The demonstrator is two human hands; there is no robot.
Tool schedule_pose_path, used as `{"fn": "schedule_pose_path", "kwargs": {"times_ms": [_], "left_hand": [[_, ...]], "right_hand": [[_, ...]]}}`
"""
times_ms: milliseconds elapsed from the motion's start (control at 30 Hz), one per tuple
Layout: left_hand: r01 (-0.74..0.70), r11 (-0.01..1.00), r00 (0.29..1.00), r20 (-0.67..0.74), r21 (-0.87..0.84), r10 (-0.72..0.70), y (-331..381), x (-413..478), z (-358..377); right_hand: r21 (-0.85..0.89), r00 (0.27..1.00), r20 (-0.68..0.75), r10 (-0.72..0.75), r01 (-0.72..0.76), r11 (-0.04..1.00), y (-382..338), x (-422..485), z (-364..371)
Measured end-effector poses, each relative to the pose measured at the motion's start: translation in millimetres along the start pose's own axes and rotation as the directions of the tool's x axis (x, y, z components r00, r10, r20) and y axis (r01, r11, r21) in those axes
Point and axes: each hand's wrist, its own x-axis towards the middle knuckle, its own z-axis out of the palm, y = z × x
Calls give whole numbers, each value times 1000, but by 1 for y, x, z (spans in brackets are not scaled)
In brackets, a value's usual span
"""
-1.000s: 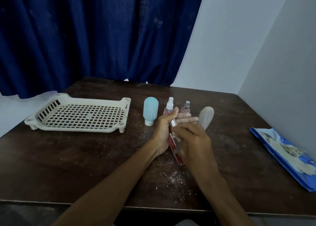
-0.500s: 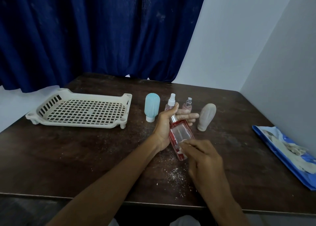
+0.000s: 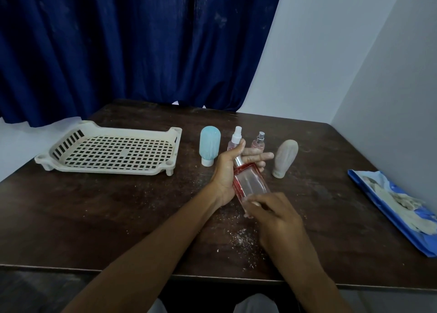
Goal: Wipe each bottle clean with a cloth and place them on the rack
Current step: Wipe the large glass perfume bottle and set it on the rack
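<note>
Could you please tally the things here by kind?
Bottles: 5 (blue bottle, white-capped bottle, silver-capped bottle, beige bottle, red bottle in the left hand)
Rack: 1
Cloth: 1, barely showing under the right hand
Blue packet: 1
Total: 8

The curtain [image 3: 118, 52] is deep blue; the table [image 3: 94, 218] dark brown, flecked white. The rack [image 3: 106, 169] is cream with a square grid. A light blue bottle [image 3: 210, 144] (white cap), a greyish beige bottle [image 3: 286, 154], a white-topped pink sprayer [image 3: 236, 137], a silver-topped pink sprayer [image 3: 259, 144]; the clear bottle [image 3: 249, 182] is red-edged, the cloth [image 3: 255, 204] whitish.
</note>
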Motion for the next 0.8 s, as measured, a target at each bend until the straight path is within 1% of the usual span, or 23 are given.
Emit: {"fn": "schedule_pose_path", "kwargs": {"times_ms": [167,267,367,433,567,633,700,800], "left_hand": [[-48,999,997,57,2,48,0,-1,6],[-71,997,995,71,-15,72,-1,-2,8],[-53,998,994,99,-34,56,-1,-3,10],[-44,999,989,139,-16,46,0,-5,9],[-53,994,981,193,91,34,2,-10,11],[-59,994,989,143,90,46,1,-13,13],[-76,995,996,41,69,73,1,-12,14],[-125,988,991,-33,89,128,1,-10,15]], "right_hand": [[-4,999,3,47,-47,999,-2,-10,-10],[-4,998,-38,60,-60,998,-6,5,-8],[-10,996,-79,41,-42,999,-9,27,-6],[-29,995,-92,23,-25,999,-10,40,-2],[-62,997,-81,-6,1,998,-5,55,5],[-34,995,-95,21,-24,999,2,56,2],[-19,991,-121,52,-55,998,9,56,-4],[-53,983,-166,77,-86,995,18,55,-11]]}}
